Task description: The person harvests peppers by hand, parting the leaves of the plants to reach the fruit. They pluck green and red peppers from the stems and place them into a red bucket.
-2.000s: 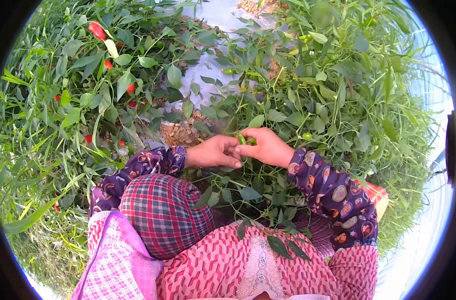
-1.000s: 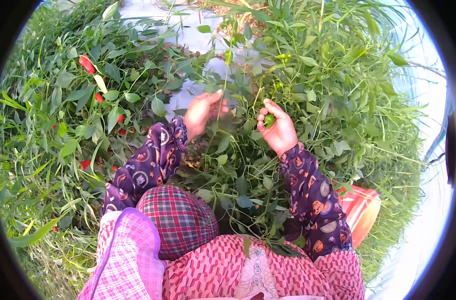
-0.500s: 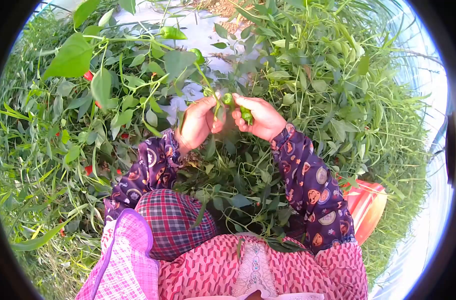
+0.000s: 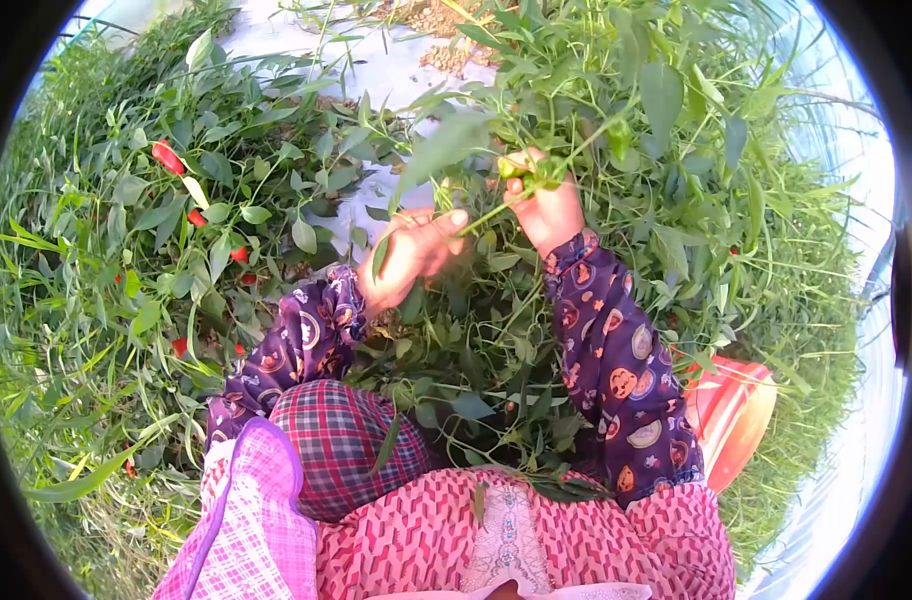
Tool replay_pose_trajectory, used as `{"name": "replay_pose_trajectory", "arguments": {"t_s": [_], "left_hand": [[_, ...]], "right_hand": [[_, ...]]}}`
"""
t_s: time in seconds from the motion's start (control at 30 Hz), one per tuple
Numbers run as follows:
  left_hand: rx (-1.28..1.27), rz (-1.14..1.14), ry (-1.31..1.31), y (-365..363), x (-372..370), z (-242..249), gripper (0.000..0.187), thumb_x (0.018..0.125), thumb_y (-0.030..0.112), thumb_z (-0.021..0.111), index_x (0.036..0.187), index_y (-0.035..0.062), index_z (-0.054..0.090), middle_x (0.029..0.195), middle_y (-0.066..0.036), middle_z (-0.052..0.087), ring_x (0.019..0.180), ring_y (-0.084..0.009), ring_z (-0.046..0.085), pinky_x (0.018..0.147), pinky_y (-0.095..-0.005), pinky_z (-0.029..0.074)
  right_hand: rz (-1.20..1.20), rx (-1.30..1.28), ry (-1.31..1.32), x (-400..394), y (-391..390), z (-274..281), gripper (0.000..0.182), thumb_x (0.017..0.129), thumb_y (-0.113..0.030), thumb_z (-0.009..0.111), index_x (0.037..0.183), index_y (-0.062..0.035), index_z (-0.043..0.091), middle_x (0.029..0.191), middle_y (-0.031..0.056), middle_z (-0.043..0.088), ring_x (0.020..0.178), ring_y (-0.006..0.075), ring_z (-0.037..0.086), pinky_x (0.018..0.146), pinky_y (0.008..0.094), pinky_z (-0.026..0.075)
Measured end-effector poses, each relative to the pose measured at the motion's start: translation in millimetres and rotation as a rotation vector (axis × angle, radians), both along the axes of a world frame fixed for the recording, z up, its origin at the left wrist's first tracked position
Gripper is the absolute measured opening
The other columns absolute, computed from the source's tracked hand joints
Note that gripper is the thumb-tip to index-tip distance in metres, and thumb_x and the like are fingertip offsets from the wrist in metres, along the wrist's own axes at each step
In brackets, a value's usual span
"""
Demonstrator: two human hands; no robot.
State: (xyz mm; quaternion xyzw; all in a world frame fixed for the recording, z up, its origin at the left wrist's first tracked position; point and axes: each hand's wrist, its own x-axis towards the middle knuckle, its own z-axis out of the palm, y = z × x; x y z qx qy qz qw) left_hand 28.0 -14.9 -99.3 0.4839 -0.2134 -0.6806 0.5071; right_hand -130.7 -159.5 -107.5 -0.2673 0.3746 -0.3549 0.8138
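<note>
My left hand point(image 4: 416, 250) is closed around the lower end of a green pepper branch point(image 4: 491, 213), its thumb pressed along the stem. From there the branch slants up to the right, past my other hand, with leaves spreading over it. Higher and to the right, my right hand point(image 4: 548, 212) has its fingers curled at a green pepper point(image 4: 513, 168) beside the branch. Leaves and stem partly cover these fingers, and the palm is hidden. Another green pepper point(image 4: 619, 138) hangs farther up to the right, blurred.
Dense pepper plants surround my hands, with red peppers point(image 4: 168, 157) on the left. Pale ground sheeting point(image 4: 376, 195) shows between rows. An orange-and-white striped container point(image 4: 731, 415) stands by my right arm. A plaid cloth-covered shape point(image 4: 346, 450) is in front of me.
The branch has swung from the left over to the right. My right hand has moved up and right, away from my left hand, which stays nearly in place.
</note>
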Motion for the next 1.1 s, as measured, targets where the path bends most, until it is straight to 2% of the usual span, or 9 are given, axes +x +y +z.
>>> {"name": "replay_pose_trajectory", "arguments": {"t_s": [0.07, 0.17, 0.3, 0.6, 0.73, 0.8, 0.93, 1.03, 1.1], "left_hand": [[-0.091, -0.077, 0.312, 3.6, 9.7, -6.4, 0.034, 0.094, 0.026, 0.058, 0.067, 0.0073, 0.049, 0.054, 0.002, 0.038, 0.045, -0.0093, 0.032, 0.045, -0.0255, 0.025], [-0.187, -0.079, 0.293, 3.8, 7.4, -16.2, 0.045, 0.095, 0.03, 0.05, 0.056, 0.0088, 0.041, 0.05, -0.001, 0.038, 0.044, -0.0143, 0.036, 0.047, -0.0281, 0.028], [-0.252, -0.219, 0.285, 1.9, 12.8, -1.7, 0.051, 0.096, 0.032, 0.046, 0.051, 0.0096, 0.038, 0.048, -0.003, 0.036, 0.044, -0.0165, 0.037, 0.049, -0.0294, 0.03], [-0.147, -0.059, 0.397, 2.5, 16.5, -3.9, 0.045, 0.097, 0.031, 0.051, 0.059, 0.0115, 0.036, 0.051, 0.001, 0.033, 0.045, -0.0128, 0.035, 0.046, -0.0288, 0.028], [-0.061, 0.157, 0.282, -8.9, 14.2, 7.7, 0.029, 0.098, 0.028, 0.05, 0.094, 0.0011, 0.06, 0.077, -0.009, 0.063, 0.061, -0.0201, 0.058, 0.062, -0.0304, 0.049], [-0.189, 0.103, 0.307, -16.9, 22.8, 8.3, 0.034, 0.098, 0.028, 0.049, 0.115, -0.0009, 0.057, 0.095, -0.014, 0.067, 0.073, -0.0228, 0.064, 0.075, -0.0313, 0.052], [-0.101, 0.37, 0.314, -29.0, 33.3, 20.9, 0.024, 0.098, 0.025, 0.048, 0.108, 0.005, 0.057, 0.081, -0.008, 0.062, 0.064, -0.0188, 0.057, 0.067, -0.0359, 0.048], [0.004, 0.363, 0.174, -35.1, 22.8, 32.5, 0.021, 0.097, 0.029, 0.052, 0.086, 0.0105, 0.053, 0.054, 0.004, 0.031, 0.048, -0.0132, 0.034, 0.054, -0.0321, 0.035], [-0.074, 0.366, 0.145, -33.9, 15.8, 40.5, 0.023, 0.097, 0.031, 0.054, 0.086, 0.0105, 0.053, 0.054, 0.004, 0.029, 0.047, -0.0128, 0.033, 0.054, -0.0315, 0.035]], "right_hand": [[0.125, 0.18, 0.084, 1.6, -2.9, 20.4, 0.013, 0.084, -0.016, 0.057, 0.09, -0.0046, 0.059, 0.072, 0.0032, 0.06, 0.063, 0.0153, 0.058, 0.054, 0.0274, 0.047], [0.641, 0.276, 0.212, 4.1, 4.3, 21.9, 0.019, 0.087, -0.02, 0.061, 0.098, -0.0046, 0.061, 0.071, 0.0024, 0.061, 0.056, 0.0148, 0.057, 0.05, 0.0263, 0.049], [0.778, 0.209, 0.242, 15.4, 21.5, 29.2, 0.03, 0.093, -0.043, 0.06, 0.098, -0.0132, 0.062, 0.076, -0.0013, 0.063, 0.059, 0.0112, 0.06, 0.049, 0.0226, 0.049], [0.144, 0.096, 0.107, -14.2, -17.0, 19.7, 0.015, 0.094, -0.02, 0.061, 0.094, -0.0051, 0.06, 0.08, 0.0042, 0.06, 0.066, 0.0136, 0.057, 0.051, 0.0232, 0.045], [0.356, 0.132, -0.191, -20.9, -7.2, 55.6, 0.007, 0.088, -0.007, 0.057, 0.094, -0.0051, 0.058, 0.106, 0.0173, 0.066, 0.083, 0.0264, 0.068, 0.065, 0.032, 0.057], [0.458, 0.029, -0.212, -14.0, -3.8, 58.6, 0.007, 0.085, -0.004, 0.057, 0.092, -0.0058, 0.057, 0.102, 0.016, 0.066, 0.084, 0.0283, 0.068, 0.069, 0.0365, 0.058], [0.505, 0.028, -0.309, -2.3, -12.2, 51.0, 0.009, 0.087, -0.009, 0.06, 0.096, -0.0051, 0.061, 0.088, 0.0105, 0.066, 0.08, 0.0268, 0.067, 0.071, 0.0394, 0.055], [0.559, -0.044, -0.189, 8.2, -9.6, 66.7, 0.019, 0.092, -0.019, 0.061, 0.101, -0.0029, 0.063, 0.084, 0.01, 0.066, 0.076, 0.0255, 0.067, 0.066, 0.0374, 0.054], [0.646, -0.119, -0.129, 14.6, -4.1, 83.5, 0.028, 0.097, -0.026, 0.056, 0.101, 0.0005, 0.063, 0.082, 0.0113, 0.067, 0.072, 0.0246, 0.066, 0.062, 0.0359, 0.052]]}}
